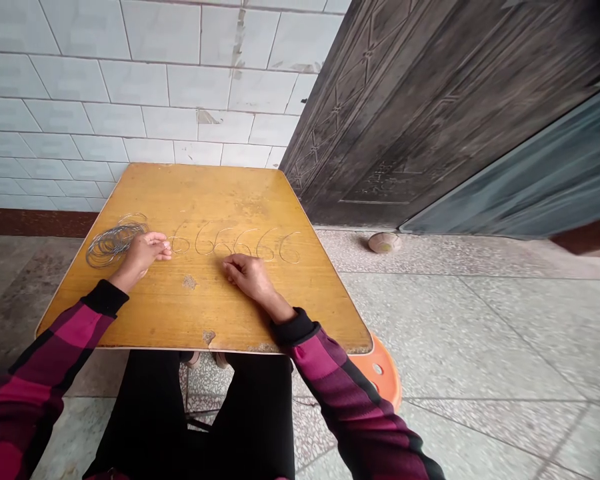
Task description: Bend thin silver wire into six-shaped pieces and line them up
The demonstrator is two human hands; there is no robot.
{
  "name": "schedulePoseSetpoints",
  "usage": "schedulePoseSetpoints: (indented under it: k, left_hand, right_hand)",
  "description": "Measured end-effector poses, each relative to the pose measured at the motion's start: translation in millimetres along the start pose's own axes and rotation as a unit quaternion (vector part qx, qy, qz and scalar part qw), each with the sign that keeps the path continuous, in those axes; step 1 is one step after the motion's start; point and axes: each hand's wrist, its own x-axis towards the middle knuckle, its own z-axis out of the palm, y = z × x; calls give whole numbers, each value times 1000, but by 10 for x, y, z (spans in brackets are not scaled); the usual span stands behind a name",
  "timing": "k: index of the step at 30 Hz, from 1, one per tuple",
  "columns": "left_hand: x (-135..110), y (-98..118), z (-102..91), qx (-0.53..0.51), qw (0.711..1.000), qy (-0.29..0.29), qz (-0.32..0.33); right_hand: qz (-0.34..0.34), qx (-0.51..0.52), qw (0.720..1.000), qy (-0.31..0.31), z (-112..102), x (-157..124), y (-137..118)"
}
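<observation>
On the yellow-brown wooden table, several thin wire pieces bent like the figure 6 lie in a row. My left hand has thumb and fingers pinched at the left side of the leftmost curled wire. Beneath and behind that wrist lies a loose coil of grey wire. My right hand rests on the tabletop just below the middle of the row, its fingers curled in and the thumb pressed against them. Whatever may be inside those fingers is hidden. The rightmost curled wire lies flat beyond it.
A white tiled wall rises behind the table. To the right stands a dark carved wooden door, with a roundish stone-like object on the floor before it. An orange stool shows under the table's near right corner.
</observation>
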Motion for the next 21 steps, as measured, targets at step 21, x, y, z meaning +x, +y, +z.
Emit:
schedulePoseSetpoints:
  k: [21]
  left_hand:
    - [89,-16,-156,-60,997,-37,-31]
  right_hand:
    - [-39,-82,996,16,-5,16,17]
